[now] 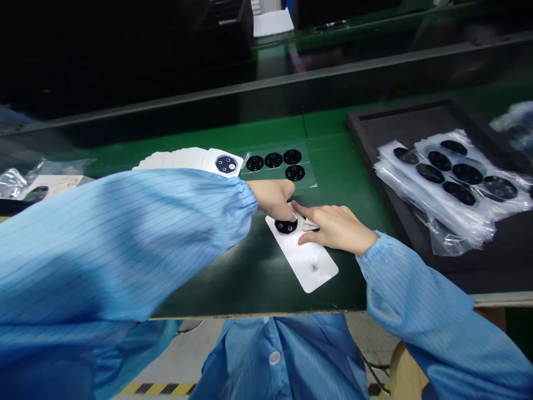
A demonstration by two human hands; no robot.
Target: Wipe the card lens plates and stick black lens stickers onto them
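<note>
- I see the green desk (233,278).
- On it, the white panel (306,264), far end toward 11 o'clock.
- My right hand (339,226) touches its 2 o'clock side, thumb and forefinger wide.
- My left hand (275,197), at 11: curled, grip I cannot tell.
- Black octagon (285,227), at left fingertips.

Factory workstation: green bench (250,283), blue smock (250,355), bagged parts (467,174), hazard-striped floor tape (158,388).

1. Centre: left hand (272,198) partly covers the black disc (286,227); right hand (339,228) half hides a whitish scrap (308,226).
2. Left of centre: blue sleeve (166,233) hides lower parts of fanned white panels (179,159).
3. Right edge: plastic bundle (518,125) cut off, blurred.
</note>
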